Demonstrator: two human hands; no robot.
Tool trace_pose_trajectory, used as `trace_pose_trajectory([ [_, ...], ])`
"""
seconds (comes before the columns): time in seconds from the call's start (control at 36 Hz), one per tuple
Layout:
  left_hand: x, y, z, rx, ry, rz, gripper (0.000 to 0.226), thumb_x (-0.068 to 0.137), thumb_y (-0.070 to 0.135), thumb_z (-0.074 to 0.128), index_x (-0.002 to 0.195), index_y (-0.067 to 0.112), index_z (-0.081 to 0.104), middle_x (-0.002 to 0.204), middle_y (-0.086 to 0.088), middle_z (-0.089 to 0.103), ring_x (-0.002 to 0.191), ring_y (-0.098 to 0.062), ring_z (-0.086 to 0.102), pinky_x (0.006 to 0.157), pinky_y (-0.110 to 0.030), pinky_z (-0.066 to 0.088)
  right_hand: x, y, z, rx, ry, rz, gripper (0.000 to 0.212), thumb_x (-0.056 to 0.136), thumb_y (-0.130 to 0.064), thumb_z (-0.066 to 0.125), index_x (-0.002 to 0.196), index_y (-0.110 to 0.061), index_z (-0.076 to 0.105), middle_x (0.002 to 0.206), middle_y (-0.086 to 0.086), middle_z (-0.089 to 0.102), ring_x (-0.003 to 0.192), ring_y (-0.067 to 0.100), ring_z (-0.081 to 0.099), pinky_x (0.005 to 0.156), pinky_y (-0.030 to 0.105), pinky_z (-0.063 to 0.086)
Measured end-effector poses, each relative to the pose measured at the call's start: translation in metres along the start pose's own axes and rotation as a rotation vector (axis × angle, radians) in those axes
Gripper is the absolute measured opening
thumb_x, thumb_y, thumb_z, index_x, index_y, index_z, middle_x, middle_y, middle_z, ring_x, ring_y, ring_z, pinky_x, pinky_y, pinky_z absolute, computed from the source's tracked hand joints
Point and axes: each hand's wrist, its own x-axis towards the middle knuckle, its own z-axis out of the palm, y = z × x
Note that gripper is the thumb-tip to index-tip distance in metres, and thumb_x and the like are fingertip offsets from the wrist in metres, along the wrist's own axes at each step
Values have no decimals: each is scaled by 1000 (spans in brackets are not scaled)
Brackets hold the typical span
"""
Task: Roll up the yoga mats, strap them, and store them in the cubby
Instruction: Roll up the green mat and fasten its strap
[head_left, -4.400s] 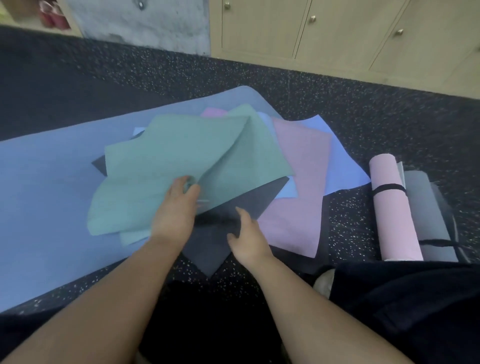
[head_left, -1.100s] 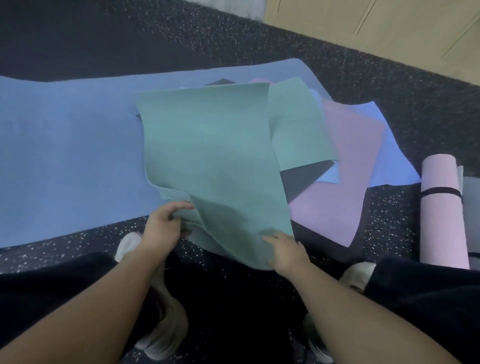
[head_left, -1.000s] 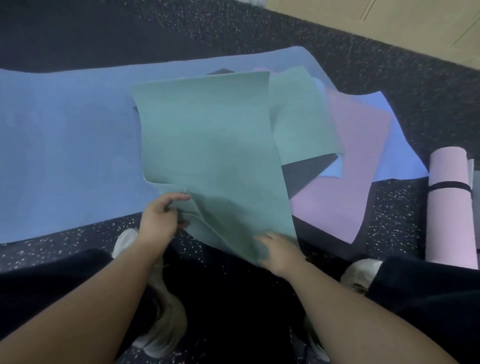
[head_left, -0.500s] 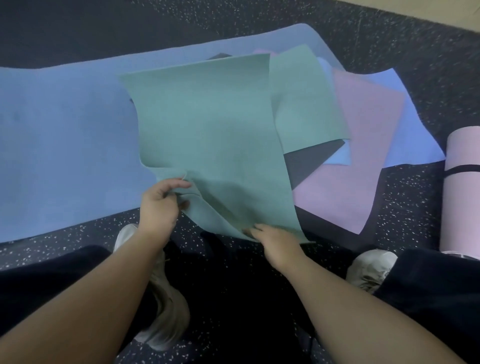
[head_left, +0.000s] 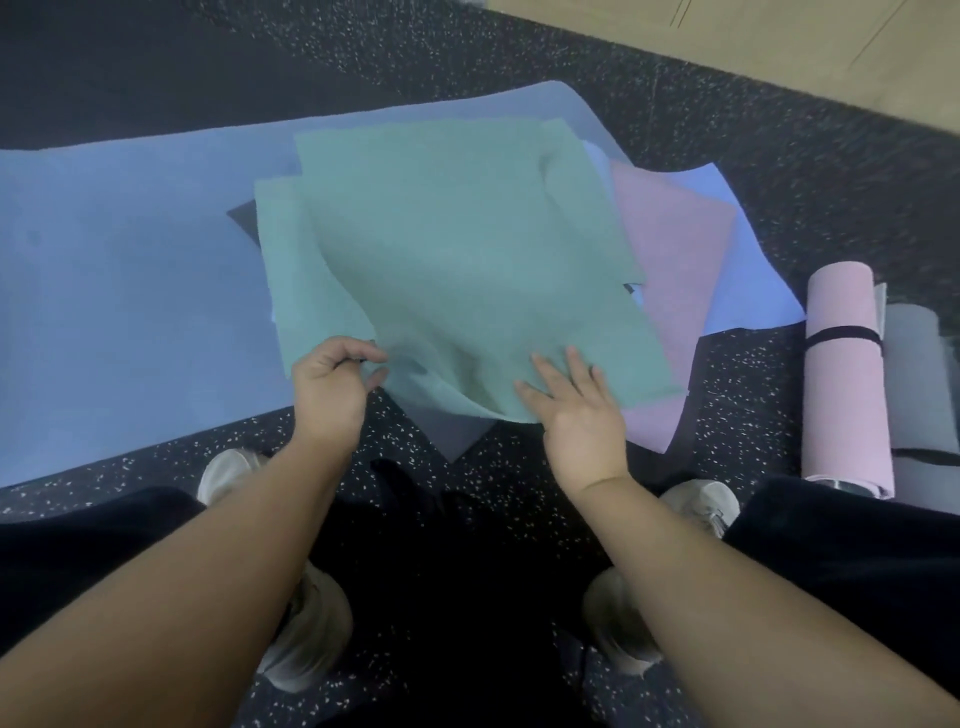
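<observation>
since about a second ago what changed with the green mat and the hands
The top green mat, held up by its near edge a second ago, now lies flat on the pile. The right hand has let go and rests open on the mat's near edge. The left hand still pinches the near left corner. The big blue mat, the pink mat and the strapped pink roll stayed put.

Bare speckled floor (head_left: 156, 483) lies open between my shoes (head_left: 228, 473) and the near edge of the big blue mat (head_left: 130, 291), room for my left hand (head_left: 330, 389). Ahead, the teal sheet (head_left: 457, 270) covers the heap of pink and dark sheets. To my right, 2 rolled mats, the pink roll (head_left: 844, 384) and grey roll (head_left: 922, 395), block that side. Beyond them the floor runs clear to the wooden cabinets (head_left: 779, 47).
</observation>
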Motion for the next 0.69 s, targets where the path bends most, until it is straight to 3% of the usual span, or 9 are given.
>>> trace_pose_trajectory([
  [0.06, -3, -1, 9, 2, -32, -4, 61, 86, -22, 42, 50, 21, 65, 81, 1, 59, 94, -11, 59, 83, -28, 56, -15, 2, 3, 10, -30, 29, 50, 73, -3, 33, 93, -13, 77, 115, 14, 70, 105, 49, 62, 83, 63, 50],
  [0.11, -6, -2, 16, 16, -48, -18, 52, 87, -23, 37, 58, 12, 63, 84, 1, 59, 94, -5, 60, 81, -25, 57, -25, 0, 1, 59, -97, 74, 52, 75, 4, 37, 106, -14, 74, 124, 14, 65, 115, 48, 58, 91, 62, 45],
  [0.19, -9, -6, 16, 100, -36, -66, 42, 93, -18, 33, 75, 10, 58, 94, 3, 56, 89, -1, 60, 89, -29, 54, -37, 4, 9, 139, -278, 112, 67, 82, 18, 43, 139, -16, 52, 153, 9, 38, 142, 39, 30, 115, 50, 21],
  [0.28, -7, -15, 1, 249, -48, -117, 28, 99, -6, 37, 100, 9, 60, 96, 2, 50, 85, -2, 53, 96, -37, 51, -42, 7, 18, 263, -177, 126, 62, 65, 21, 52, 117, -8, 69, 125, 17, 64, 113, 45, 60, 94, 59, 46],
  [0.33, -5, -25, -11, 455, -59, -89, 23, 101, 5, 42, 119, 6, 57, 121, -6, 47, 91, -9, 55, 101, -42, 46, -44, 10, 24, 314, -135, 131, 52, 58, 13, 59, 102, -8, 75, 105, 15, 72, 90, 39, 70, 74, 56, 55],
  [0.42, -6, -38, -23, 782, -67, -61, 32, 100, 18, 48, 130, 7, 51, 152, -17, 16, 133, -31, 33, 112, -38, 27, -45, 9, 26, 393, -153, 119, 50, 55, 14, 67, 100, -6, 75, 99, 16, 73, 83, 35, 71, 72, 47, 56],
  [0.47, -9, -44, -23, 965, -68, -100, 36, 99, 25, 51, 133, 13, 50, 157, -13, 9, 142, -33, 16, 112, -46, 23, -45, 9, 29, 431, -153, 120, 51, 57, 17, 68, 103, -4, 74, 102, 17, 72, 87, 37, 70, 77, 46, 55],
  [0.56, -12, -54, -20, 1172, -144, 3, 42, 97, 33, 54, 135, 18, 50, 155, -13, 20, 142, -32, 19, 116, -49, 17, -42, 9, 35, 454, -208, 158, 51, 71, 19, 62, 115, -5, 69, 113, 16, 68, 102, 37, 64, 89, 41, 50],
  [0.69, -28, -71, -3, 1232, -495, 317, 39, 96, 39, 53, 129, 19, 56, 140, -7, 47, 131, -27, 40, 111, -42, 22, -40, 7, 44, 421, -323, 141, 31, 94, -2, 54, 123, -9, 63, 117, 10, 62, 108, 32, 55, 87, 38, 47],
])
